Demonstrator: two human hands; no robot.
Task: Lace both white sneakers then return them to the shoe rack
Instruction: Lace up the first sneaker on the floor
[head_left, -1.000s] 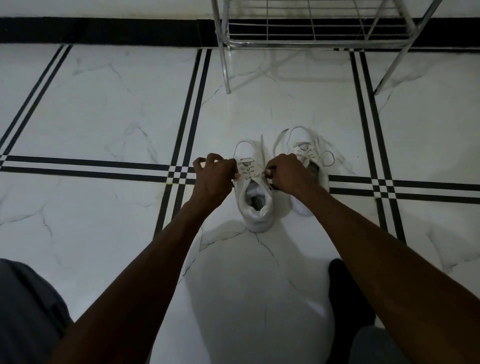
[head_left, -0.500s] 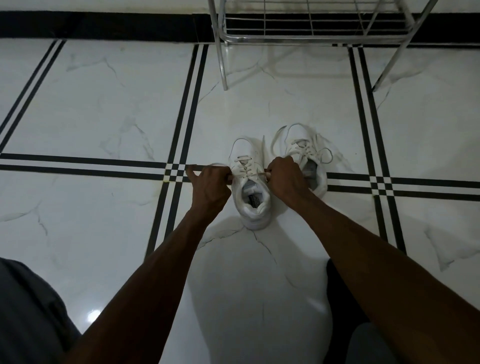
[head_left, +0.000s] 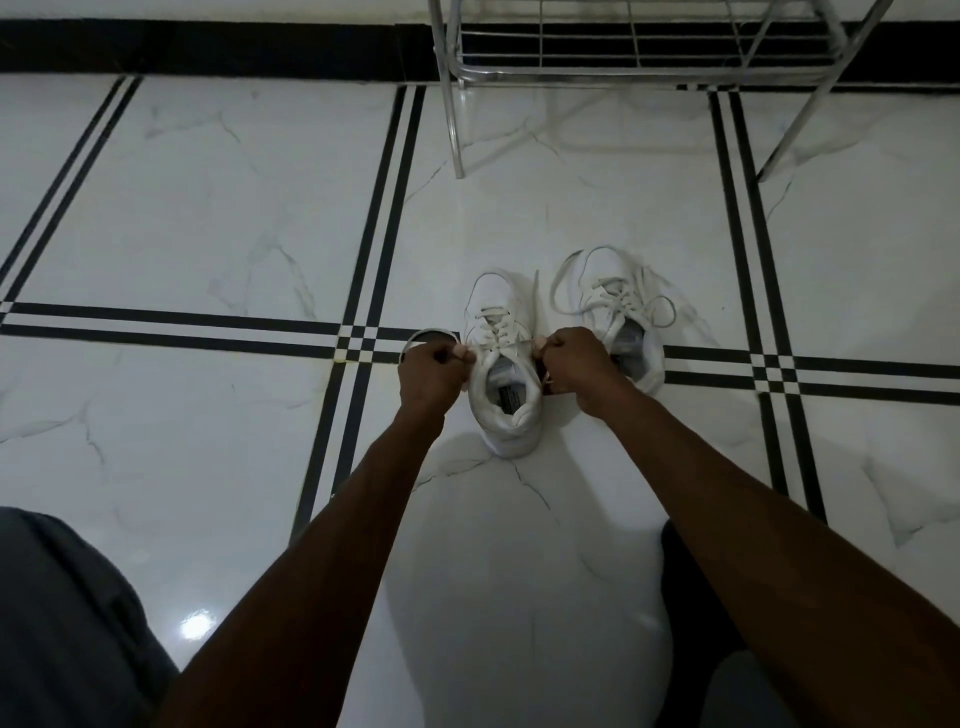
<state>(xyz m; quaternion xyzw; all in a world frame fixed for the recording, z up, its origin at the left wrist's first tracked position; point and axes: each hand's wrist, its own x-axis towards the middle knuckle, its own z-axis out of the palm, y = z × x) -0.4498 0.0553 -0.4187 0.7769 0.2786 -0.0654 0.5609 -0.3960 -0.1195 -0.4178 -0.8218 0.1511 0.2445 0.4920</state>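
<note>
Two white sneakers sit side by side on the tiled floor (head_left: 208, 208) before the shoe rack (head_left: 597, 57); the left hand (head_left: 431, 371) and right hand (head_left: 576, 364) each pinch a lace end of the near sneaker (head_left: 501, 364), beside the far sneaker (head_left: 618, 312).

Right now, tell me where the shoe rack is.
In the head view the shoe rack stands at top centre-right against the dark baseboard, beyond the two sneakers on the floor.

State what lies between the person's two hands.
In the head view, the nearer white sneaker lies between the left hand and right hand; each grips an end of its white lace.
</note>
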